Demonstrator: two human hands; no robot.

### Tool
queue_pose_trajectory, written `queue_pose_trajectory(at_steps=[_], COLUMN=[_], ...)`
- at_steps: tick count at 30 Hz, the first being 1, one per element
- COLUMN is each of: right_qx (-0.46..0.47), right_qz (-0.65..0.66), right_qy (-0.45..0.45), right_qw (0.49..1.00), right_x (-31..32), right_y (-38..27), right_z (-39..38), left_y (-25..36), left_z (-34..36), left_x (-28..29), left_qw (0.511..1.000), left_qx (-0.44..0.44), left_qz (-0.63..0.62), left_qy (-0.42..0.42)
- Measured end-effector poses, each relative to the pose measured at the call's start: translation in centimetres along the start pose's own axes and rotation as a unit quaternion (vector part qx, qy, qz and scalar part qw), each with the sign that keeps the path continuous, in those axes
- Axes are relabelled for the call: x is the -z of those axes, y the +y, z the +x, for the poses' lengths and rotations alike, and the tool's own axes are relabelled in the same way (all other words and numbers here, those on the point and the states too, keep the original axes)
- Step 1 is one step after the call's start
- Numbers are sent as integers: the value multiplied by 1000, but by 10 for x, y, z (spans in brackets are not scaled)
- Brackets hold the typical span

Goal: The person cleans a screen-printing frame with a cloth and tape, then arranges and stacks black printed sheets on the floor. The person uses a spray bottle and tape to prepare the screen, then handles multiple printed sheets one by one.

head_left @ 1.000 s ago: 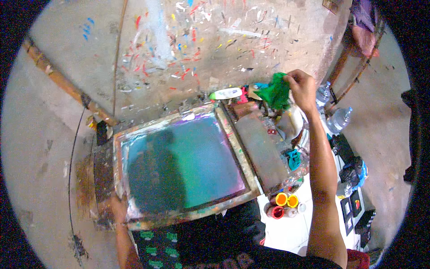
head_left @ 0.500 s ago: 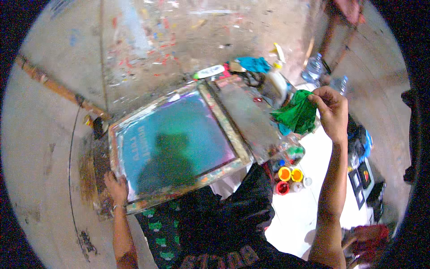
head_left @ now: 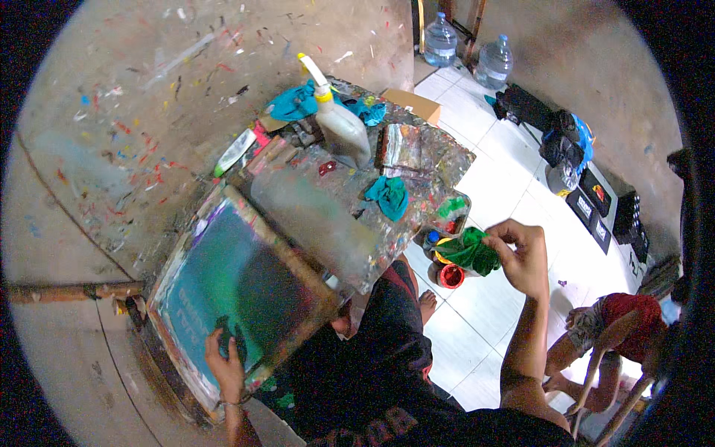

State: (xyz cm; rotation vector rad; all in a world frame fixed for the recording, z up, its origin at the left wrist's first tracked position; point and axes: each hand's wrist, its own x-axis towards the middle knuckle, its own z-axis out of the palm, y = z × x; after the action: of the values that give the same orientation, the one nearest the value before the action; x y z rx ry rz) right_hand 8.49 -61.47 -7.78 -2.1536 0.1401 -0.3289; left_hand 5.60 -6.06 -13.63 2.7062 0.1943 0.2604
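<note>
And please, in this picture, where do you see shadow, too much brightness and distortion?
Head view: the white floor tiles look nearly washed out in places; head view: shadow darkens the right part of the framed screen; same head view: lines bend near the round rim, and the black corners are grainy.

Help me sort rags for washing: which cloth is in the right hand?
The green cloth, pinched between the thumb and fingers of the right hand. Its colour sets it apart too: the teal cloths lie on the paint-stained table.
</note>
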Motion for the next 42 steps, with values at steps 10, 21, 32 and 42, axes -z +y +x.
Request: queue_pose_trajectory(at_steps=[10,21,32,42], right_qx=[-183,-277,-293,-446], right_qz=[60,66,-112,-28], right_qy=[37,99,277,475], right_qw=[981,954,908,758], right_x=[43,168,255,166], right_y=[0,-25,-79,-145], right_z=[34,17,-44,-172], left_y=[273,353,407,485], left_z=[149,164,377,231], left_x=[-110,-180,-215,-206], left_qw=[920,926,874,772], left_qx=[-345,-244,-376,-471], left_qz=[-100,5,211,-20], left_qy=[-160,-288,-226,-426])
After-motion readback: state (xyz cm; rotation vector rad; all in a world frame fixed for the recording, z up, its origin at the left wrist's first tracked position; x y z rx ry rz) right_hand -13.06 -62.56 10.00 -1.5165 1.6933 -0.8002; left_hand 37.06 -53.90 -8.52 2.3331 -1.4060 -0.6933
